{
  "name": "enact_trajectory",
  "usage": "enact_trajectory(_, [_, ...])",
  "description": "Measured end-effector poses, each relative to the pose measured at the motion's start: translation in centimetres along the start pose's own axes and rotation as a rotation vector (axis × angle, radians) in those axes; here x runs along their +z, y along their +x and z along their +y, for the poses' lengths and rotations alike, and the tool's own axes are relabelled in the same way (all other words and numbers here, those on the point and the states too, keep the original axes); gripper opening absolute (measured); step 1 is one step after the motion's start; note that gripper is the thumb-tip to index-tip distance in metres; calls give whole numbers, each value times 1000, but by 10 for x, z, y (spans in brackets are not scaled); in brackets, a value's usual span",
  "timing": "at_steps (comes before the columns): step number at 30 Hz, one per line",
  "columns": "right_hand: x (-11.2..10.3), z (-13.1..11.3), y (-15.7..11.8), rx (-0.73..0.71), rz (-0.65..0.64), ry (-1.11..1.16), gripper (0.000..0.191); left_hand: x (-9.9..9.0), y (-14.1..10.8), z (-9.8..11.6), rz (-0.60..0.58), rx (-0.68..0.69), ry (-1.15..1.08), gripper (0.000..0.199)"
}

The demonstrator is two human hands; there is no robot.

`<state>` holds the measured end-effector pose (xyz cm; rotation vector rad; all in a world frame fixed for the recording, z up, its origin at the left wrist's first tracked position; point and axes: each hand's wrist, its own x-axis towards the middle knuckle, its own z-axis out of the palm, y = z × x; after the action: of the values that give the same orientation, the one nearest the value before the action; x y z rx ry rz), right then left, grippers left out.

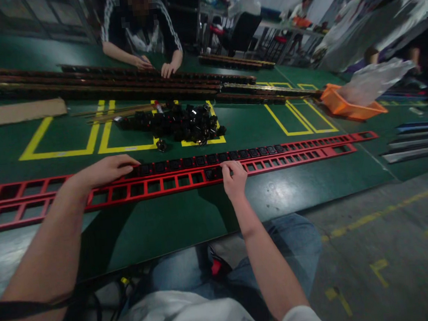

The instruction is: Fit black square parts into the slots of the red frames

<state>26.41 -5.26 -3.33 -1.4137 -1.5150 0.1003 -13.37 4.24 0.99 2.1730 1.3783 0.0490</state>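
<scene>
Two long red slotted frames [174, 182] lie side by side across the green table. Black square pieces [199, 160] fill several slots of the far frame. My left hand [106, 171] rests over the far frame at the left end of that row; what its fingertips touch is hard to make out. On the near frame, the fingers of my right hand [233, 173] are pressed together at the edge of a single black piece [211, 173] sitting in a slot. Beyond the frames lies a pile of loose black pieces [184, 123].
Long dark strips [117, 84] lie across the table's far side, where a person's hands [170, 68] rest. A cardboard piece [26, 111] is at the left. An orange bin [351, 106] holding plastic and some metallic strips [418, 141] are at the right.
</scene>
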Motion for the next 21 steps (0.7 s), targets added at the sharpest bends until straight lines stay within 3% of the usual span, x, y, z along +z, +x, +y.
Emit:
enact_trajectory(4, [1, 1, 0, -4, 12, 16, 24, 1, -4, -3, 70, -66, 88, 47])
enact_trajectory(11, [0, 2, 1, -37, 65, 24, 24, 5, 2, 16, 155, -14, 360, 46])
enact_trajectory(18, [0, 2, 1, -73, 136, 22, 23, 23, 14, 51, 261, 7, 415, 42])
enact_trajectory(21, [-1, 3, 1, -63, 161, 24, 24, 28, 28, 62, 238, 65, 361, 42])
